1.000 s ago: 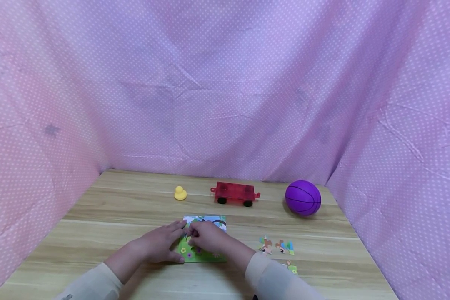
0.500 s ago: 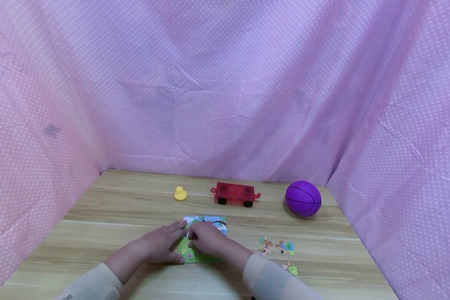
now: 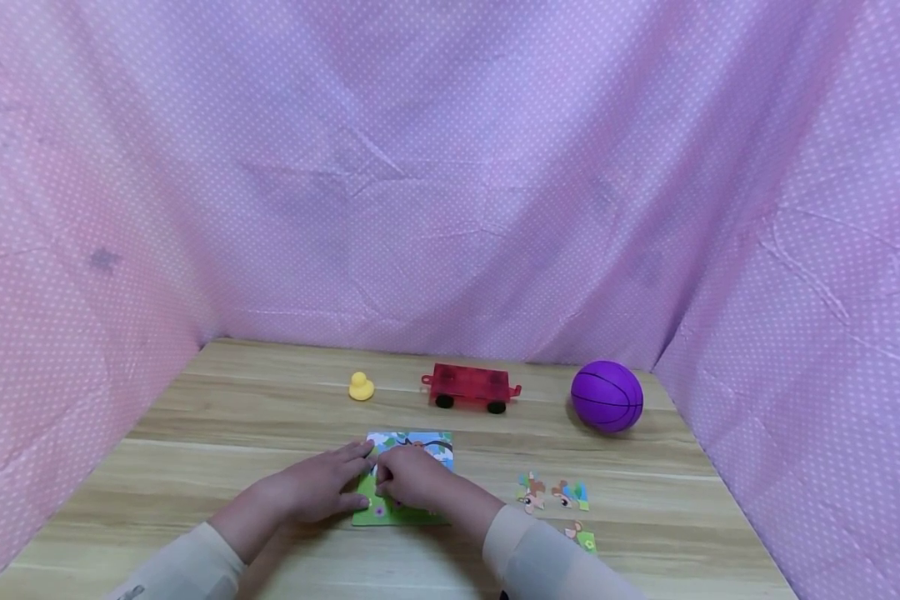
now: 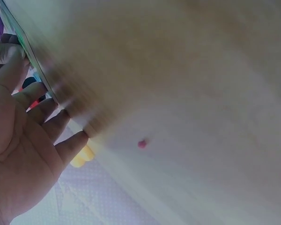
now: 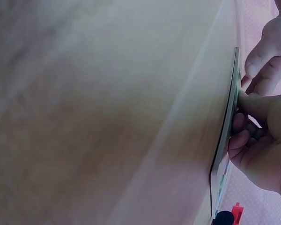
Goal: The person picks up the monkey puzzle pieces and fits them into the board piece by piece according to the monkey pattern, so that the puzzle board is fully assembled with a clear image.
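One left hand point(image 3: 322, 488), one right hand point(image 3: 414, 477), one puzzle board point(image 3: 396, 516), three loose jigsaw pieces point(image 3: 531, 493), one yellow toy duck point(image 3: 361, 388), one red toy wagon point(image 3: 470, 382) (two black wheels point(image 3: 444, 402) showing), one purple basketball point(image 3: 607, 397), one wood-grain table point(image 3: 195, 425).

The head view is bright — the wrist views hazier, tabletop point(image 4: 201, 108) blurred.

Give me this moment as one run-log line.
left grip: at left edge of puzzle board; right grip: curled over it, contents hidden; three loose pieces: right of board; yellow duck, red cart, purple ball: farther back
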Demonstrator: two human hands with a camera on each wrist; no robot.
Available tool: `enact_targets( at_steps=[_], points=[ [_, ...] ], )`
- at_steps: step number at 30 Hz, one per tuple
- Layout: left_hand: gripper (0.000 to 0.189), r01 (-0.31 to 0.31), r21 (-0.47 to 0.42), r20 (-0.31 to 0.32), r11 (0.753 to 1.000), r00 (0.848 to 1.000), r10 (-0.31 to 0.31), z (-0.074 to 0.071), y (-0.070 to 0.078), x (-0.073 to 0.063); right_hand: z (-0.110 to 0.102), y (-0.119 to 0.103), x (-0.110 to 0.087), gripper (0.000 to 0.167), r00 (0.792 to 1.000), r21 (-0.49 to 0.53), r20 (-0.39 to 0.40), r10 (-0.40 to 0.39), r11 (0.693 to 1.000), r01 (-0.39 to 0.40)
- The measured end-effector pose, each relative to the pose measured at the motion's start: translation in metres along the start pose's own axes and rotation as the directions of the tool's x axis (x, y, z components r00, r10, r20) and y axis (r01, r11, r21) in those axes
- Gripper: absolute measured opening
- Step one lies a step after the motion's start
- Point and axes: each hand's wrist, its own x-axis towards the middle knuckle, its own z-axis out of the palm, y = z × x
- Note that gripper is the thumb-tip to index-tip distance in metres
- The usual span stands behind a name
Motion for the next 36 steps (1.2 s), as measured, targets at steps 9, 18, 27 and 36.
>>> enact_targets(
  at_steps=[9,18,27,36],
  points=[
    [0.063,-0.009,0.034,-0.001,0.999,1.0,0.009,-0.001,0.0,0.0,-0.005,-0.003,-0.012,0.008,0.996,-0.11,0.021,-0.087,0.99,0.088],
    [0.063,-0.029,0.049,-0.007,0.998,1.0,0.029,-0.001,0.002,0.001,-0.006,0.007,-0.022,0.005,0.985,-0.181,0.038,-0.168,0.968,0.173],
    [0.063,-0.003,0.044,0.011,0.999,1.0,0.002,-0.001,0.005,0.0,-0.008,0.019,-0.047,0.02,0.934,-0.323,0.079,-0.348,0.877,0.355],
    [0.064,0.036,0.038,0.028,0.999,0.999,-0.037,-0.002,0.006,0.001,-0.024,0.032,-0.08,0.022,0.939,-0.303,0.062,-0.339,0.89,0.342]
  ],
)
